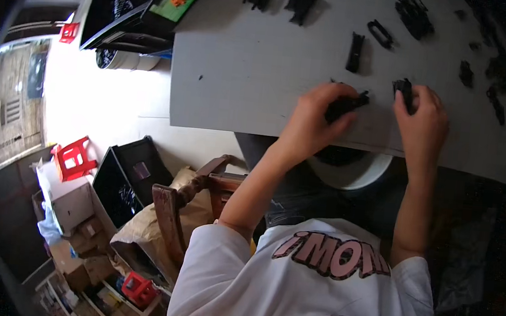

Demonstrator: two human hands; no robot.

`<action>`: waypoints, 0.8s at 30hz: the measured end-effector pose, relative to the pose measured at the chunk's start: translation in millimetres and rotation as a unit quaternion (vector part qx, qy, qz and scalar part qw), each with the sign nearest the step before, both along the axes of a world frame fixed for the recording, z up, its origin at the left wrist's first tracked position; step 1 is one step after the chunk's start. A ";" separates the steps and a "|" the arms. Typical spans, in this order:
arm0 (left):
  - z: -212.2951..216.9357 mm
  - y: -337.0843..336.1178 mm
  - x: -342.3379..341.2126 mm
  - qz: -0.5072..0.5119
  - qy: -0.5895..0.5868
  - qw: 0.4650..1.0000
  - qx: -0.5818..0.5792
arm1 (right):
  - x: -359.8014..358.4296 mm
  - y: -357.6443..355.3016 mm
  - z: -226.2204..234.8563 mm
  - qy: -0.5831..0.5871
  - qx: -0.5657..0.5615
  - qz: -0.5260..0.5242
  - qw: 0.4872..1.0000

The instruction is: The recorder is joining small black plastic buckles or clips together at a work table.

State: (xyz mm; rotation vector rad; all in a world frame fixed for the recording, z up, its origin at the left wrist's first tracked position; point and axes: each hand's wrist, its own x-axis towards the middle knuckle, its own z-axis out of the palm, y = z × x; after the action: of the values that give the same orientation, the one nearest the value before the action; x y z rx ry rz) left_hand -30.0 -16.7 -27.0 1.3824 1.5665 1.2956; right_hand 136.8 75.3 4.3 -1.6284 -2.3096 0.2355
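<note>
Near the front edge of the grey table [229, 89], my left hand [313, 116] curls its fingers around a black plastic part [344, 108]. The part pokes out past my fingertips, and its exact kind cannot be made out. To the right, my right hand [426, 115] pinches a smaller black block-shaped part [403, 88] between thumb and fingers. The two parts are apart from each other. Just beyond my hands lie a long narrow black piece [355, 53] and an oval black ring-like frame [380, 34].
More black parts [301, 3] lie along the far side, with a larger black assembly [414, 16] and scattered small pieces [497, 75] at the right. Below the table edge stands a white bucket [364, 178]. A wooden chair [168, 217], black crate [120, 176] and red stool [74, 158] are at left.
</note>
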 end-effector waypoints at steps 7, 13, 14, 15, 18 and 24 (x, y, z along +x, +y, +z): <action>2.2 -1.2 -0.9 0.001 0.000 1.000 0.020 | -3.7 4.5 -5.4 -0.085 -0.040 0.006 0.996; 2.4 -1.1 0.1 -0.015 -0.043 0.999 -0.011 | 12.1 6.0 -12.5 0.078 -0.097 0.134 0.983; 2.1 -0.4 0.4 -0.015 -0.044 0.999 -0.011 | 10.4 1.7 -9.2 0.078 -0.098 0.135 0.983; 2.0 1.0 0.8 -0.013 -0.043 0.999 0.003 | 6.7 -4.8 -4.2 0.125 -0.123 0.173 0.969; 0.0 1.6 0.5 -0.022 -0.044 0.999 0.014 | -2.0 -13.3 2.8 0.153 -0.135 0.235 0.950; 1.8 0.4 1.2 -0.016 -0.042 0.999 -0.005 | -3.9 -17.8 3.1 0.125 -0.143 0.258 0.947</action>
State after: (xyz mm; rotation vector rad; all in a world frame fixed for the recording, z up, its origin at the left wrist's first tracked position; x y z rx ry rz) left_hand -28.9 -16.3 -25.2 1.3247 1.4869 1.3082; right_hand 132.9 57.5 7.4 -0.9860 -2.5338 0.8736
